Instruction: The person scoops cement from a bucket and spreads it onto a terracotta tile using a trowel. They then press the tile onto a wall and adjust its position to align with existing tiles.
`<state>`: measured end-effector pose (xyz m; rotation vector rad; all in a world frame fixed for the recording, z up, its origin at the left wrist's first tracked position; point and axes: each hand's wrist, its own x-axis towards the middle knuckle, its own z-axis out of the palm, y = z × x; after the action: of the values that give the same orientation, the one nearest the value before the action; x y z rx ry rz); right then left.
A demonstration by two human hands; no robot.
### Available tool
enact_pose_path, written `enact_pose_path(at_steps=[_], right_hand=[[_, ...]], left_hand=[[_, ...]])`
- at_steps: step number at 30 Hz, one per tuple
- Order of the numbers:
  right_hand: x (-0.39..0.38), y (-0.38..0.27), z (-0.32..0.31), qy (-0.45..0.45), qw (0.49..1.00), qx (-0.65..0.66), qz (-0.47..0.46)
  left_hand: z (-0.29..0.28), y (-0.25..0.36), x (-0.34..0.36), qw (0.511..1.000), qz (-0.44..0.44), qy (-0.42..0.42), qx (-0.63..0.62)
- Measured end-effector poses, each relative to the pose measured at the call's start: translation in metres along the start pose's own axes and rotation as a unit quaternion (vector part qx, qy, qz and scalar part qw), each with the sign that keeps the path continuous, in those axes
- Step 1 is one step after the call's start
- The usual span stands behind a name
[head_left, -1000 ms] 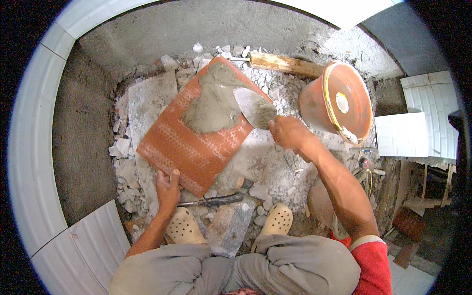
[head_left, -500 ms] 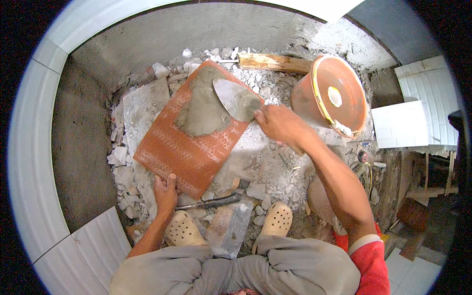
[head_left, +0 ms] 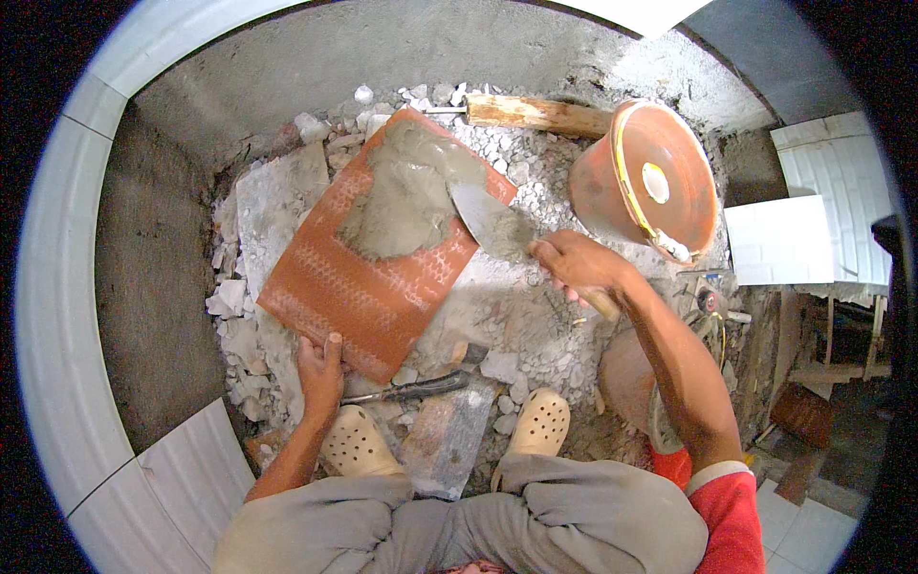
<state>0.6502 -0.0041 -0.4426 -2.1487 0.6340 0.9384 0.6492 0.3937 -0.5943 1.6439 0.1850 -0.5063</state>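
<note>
My left hand [head_left: 320, 371] grips the near edge of a reddish-brown tile [head_left: 335, 287], thumb on top; its other fingers are partly hidden. The tile's textured back faces up, tilted to the view. Wet grey mortar [head_left: 406, 191] lies in a thick patch on its far half. In my right hand [head_left: 579, 268] is the wooden handle of a trowel [head_left: 492, 222], fingers closed round it. The trowel's grey blade points left, its tip at the tile's right edge beside the mortar.
An orange bucket [head_left: 598, 172] with a yellowish rim lies tipped at the far right. A wooden-handled tool [head_left: 535, 115] lies along the far rubble. A black-handled tool [head_left: 430, 386] rests before my shoes, near a grey slab [head_left: 445, 445]. White tiles [head_left: 779, 239] stand at right.
My right hand has drawn the trowel right, off the mortar to the tile's edge. The mortar patch looks smoother and wider at its far end. My left hand keeps its hold.
</note>
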Motion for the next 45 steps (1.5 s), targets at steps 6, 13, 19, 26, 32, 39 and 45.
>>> enact_pose_path(at_steps=[6,13,19,26,32,39,45], right_hand=[[-0.033,0.004,-0.02,0.032,0.997,0.07,0.009],[0.017,0.005,-0.028,0.014,0.999,-0.027,0.013],[-0.016,0.004,0.003,0.148,0.924,-0.333,-0.117],[-0.026,-0.047,0.093,0.185,0.93,-0.253,-0.194],[-0.012,-0.042,0.091,0.215,0.907,-0.347,-0.108],[0.002,-0.004,0.073,0.238,0.928,-0.275,-0.084],[0.008,0.016,0.064,0.235,0.939,-0.235,-0.084]], left_hand=[[0.0,-0.008,0.004,0.999,-0.002,0.02,0.026],[0.0,-0.004,0.003,1.0,-0.006,0.015,0.001],[-0.002,-0.004,0.004,1.0,-0.012,0.006,-0.013],[0.001,-0.002,0.003,0.998,-0.008,0.009,-0.062],[-0.001,-0.002,0.004,0.997,-0.025,0.007,-0.067],[-0.001,-0.004,0.005,1.0,-0.022,0.02,0.0],[0.002,-0.001,0.002,0.999,-0.012,0.034,0.028]])
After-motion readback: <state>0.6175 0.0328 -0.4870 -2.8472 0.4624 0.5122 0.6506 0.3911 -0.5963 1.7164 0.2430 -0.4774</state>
